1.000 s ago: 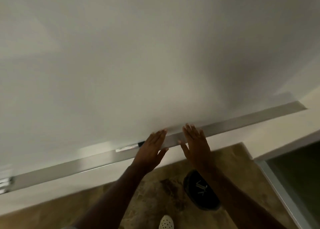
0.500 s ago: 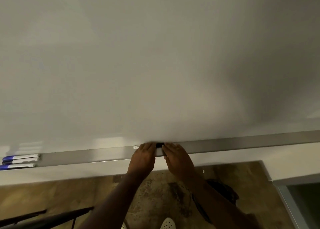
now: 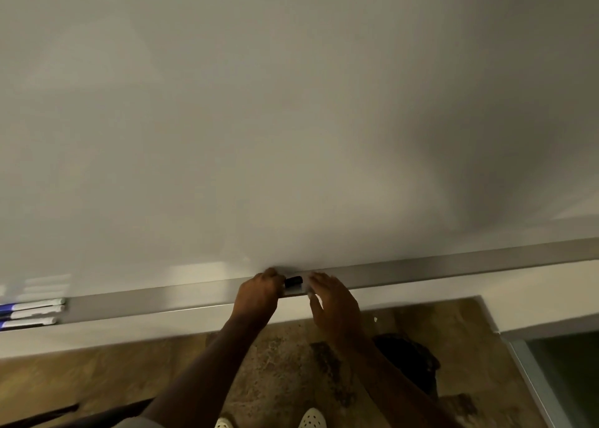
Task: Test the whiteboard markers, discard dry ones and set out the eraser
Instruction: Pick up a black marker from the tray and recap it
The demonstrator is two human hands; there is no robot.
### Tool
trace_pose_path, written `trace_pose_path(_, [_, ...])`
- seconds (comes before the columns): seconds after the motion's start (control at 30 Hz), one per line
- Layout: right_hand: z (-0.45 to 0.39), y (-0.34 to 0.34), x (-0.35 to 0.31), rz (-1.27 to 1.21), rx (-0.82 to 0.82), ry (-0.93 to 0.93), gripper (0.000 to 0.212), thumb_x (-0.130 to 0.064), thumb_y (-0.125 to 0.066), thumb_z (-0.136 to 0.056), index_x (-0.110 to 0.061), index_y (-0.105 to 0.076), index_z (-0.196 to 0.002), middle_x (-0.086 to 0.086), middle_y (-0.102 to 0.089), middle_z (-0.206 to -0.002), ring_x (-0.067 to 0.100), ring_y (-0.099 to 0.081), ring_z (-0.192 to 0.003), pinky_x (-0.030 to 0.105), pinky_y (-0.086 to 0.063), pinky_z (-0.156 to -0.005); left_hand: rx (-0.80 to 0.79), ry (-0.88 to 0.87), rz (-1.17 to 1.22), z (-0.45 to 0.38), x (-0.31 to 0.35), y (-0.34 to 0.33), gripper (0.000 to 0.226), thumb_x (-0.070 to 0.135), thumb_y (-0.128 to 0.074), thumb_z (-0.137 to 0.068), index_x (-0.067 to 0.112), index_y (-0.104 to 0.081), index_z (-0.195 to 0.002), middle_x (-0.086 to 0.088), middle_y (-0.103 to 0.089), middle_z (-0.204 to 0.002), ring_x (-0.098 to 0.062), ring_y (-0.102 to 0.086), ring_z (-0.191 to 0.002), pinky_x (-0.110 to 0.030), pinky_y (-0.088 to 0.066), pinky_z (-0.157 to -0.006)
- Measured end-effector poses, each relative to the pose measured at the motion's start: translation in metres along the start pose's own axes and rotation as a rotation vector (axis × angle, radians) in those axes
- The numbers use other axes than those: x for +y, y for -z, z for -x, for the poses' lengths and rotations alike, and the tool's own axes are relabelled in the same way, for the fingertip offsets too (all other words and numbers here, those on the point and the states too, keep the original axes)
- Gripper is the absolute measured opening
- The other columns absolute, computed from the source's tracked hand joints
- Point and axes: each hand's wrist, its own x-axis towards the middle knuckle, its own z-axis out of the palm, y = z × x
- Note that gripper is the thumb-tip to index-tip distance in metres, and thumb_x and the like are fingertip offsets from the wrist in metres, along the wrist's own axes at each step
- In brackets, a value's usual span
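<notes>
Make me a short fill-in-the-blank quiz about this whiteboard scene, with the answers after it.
1. The marker between the two hands has a ____ cap.
2. It lies on the metal ____ under the whiteboard.
3. The markers at the far left have ____ caps.
4. The left hand grips the marker's ____, hiding it.

Answers: black; tray; blue; barrel
</notes>
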Motion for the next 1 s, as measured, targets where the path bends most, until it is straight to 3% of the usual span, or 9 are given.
trace_pose_path(0.07, [0.003, 0.009, -0.004, -0.071, 0.045, -0.088, 0.04, -0.029, -0.052, -0.096, -0.015, -0.065, -0.131, 0.0, -0.064, -0.135, 0.017, -0.06, -0.126, 0.025, -0.034, -0.107, 0.072, -0.001, 0.091, 0.003, 0.001, 0.009, 0.012, 0.016, -0.076, -0.081, 0.023, -0.074, -0.091, 0.004, -0.068, -0.083, -0.021, -0.066, -0.061, -0.029, -0.048, -0.048])
trace_pose_path(0.2, [0.003, 0.034, -0.018, -0.221, 0.101, -0.202, 0.035, -0.021, -0.062, -0.097, -0.015, -0.065, -0.131, 0.0, -0.065, -0.134, 0.012, -0.062, -0.121, 0.021, -0.043, -0.1, 0.152, 0.079, 0.42, 0.005, 0.009, 0.029, 0.016, 0.022, -0.068, -0.091, 0.023, -0.071, -0.108, 0.004, -0.076, -0.095, -0.019, -0.072, -0.079, -0.032, -0.058, -0.067])
trace_pose_path(0.33, [-0.008, 0.069, -0.045, -0.407, 0.097, -0.328, 0.031, -0.027, -0.062, -0.098, -0.019, -0.067, -0.128, -0.006, -0.067, -0.127, 0.002, -0.06, -0.113, 0.02, -0.045, -0.095, 0.236, 0.17, 0.991, 0.007, 0.029, 0.066, 0.02, 0.009, -0.073, -0.089, 0.017, -0.067, -0.105, 0.004, -0.077, -0.1, -0.007, -0.073, -0.093, -0.031, -0.061, -0.084])
trace_pose_path(0.43, [-0.021, 0.098, -0.07, -0.586, 0.071, -0.372, 0.028, -0.035, -0.062, -0.097, -0.028, -0.067, -0.124, -0.019, -0.067, -0.116, -0.007, -0.062, -0.101, 0.016, -0.049, -0.09, 0.344, 0.184, 1.348, 0.006, 0.046, 0.103, 0.02, -0.004, -0.069, -0.089, 0.007, -0.065, -0.105, -0.006, -0.077, -0.099, -0.022, -0.074, -0.097, -0.038, -0.06, -0.087])
trace_pose_path(0.53, [-0.03, 0.124, -0.09, -0.713, 0.123, -0.326, 0.025, -0.024, -0.068, -0.094, -0.034, -0.066, -0.118, -0.02, -0.07, -0.115, -0.004, -0.064, -0.107, 0.019, -0.054, -0.093, 0.427, 0.186, 1.596, 0.008, 0.052, 0.141, 0.015, -0.007, -0.067, -0.089, -0.002, -0.063, -0.103, -0.016, -0.077, -0.098, -0.032, -0.073, -0.097, -0.044, -0.059, -0.088])
trace_pose_path(0.63, [-0.037, 0.149, -0.112, -0.734, 0.177, -0.237, 0.033, -0.014, -0.07, -0.092, -0.032, -0.067, -0.12, -0.017, -0.069, -0.121, 0.002, -0.062, -0.116, 0.018, -0.05, -0.098, 0.475, 0.152, 1.706, 0.013, 0.053, 0.18, 0.013, -0.002, -0.065, -0.091, -0.008, -0.063, -0.103, -0.022, -0.076, -0.099, -0.035, -0.072, -0.101, -0.046, -0.057, -0.092])
trace_pose_path(0.77, [-0.046, 0.187, -0.154, -0.88, 0.224, -0.188, 0.028, -0.006, -0.07, -0.09, -0.023, -0.073, -0.113, -0.008, -0.076, -0.106, 0.013, -0.071, -0.102, 0.03, -0.059, -0.089, 0.52, 0.107, 1.813, 0.026, 0.055, 0.234, 0.01, 0.003, -0.062, -0.094, -0.001, -0.066, -0.103, -0.021, -0.076, -0.1, -0.036, -0.071, -0.105, -0.044, -0.058, -0.092])
trace_pose_path(0.93, [-0.058, 0.244, -0.214, -1.115, 0.367, -0.085, 0.02, 0.001, -0.067, -0.088, -0.009, -0.075, -0.103, 0.011, -0.078, -0.095, 0.03, -0.074, -0.091, 0.031, -0.06, -0.08, 0.544, -0.033, 1.821, 0.048, 0.052, 0.313, 0.047, 0.019, -0.066, -0.086, 0.013, -0.058, -0.132, -0.018, -0.076, -0.103, -0.03, -0.072, -0.105, -0.038, -0.057, -0.093])
trace_pose_path(1.0, [-0.064, 0.269, -0.238, -1.175, 0.401, -0.023, 0.017, -0.003, -0.065, -0.09, -0.006, -0.074, -0.104, 0.015, -0.077, -0.094, 0.033, -0.074, -0.089, 0.034, -0.06, -0.08, 0.541, -0.124, 1.805, 0.053, 0.049, 0.346, 0.049, 0.02, -0.063, -0.088, 0.016, -0.056, -0.136, -0.018, -0.075, -0.108, -0.029, -0.072, -0.107, -0.038, -0.057, -0.095])
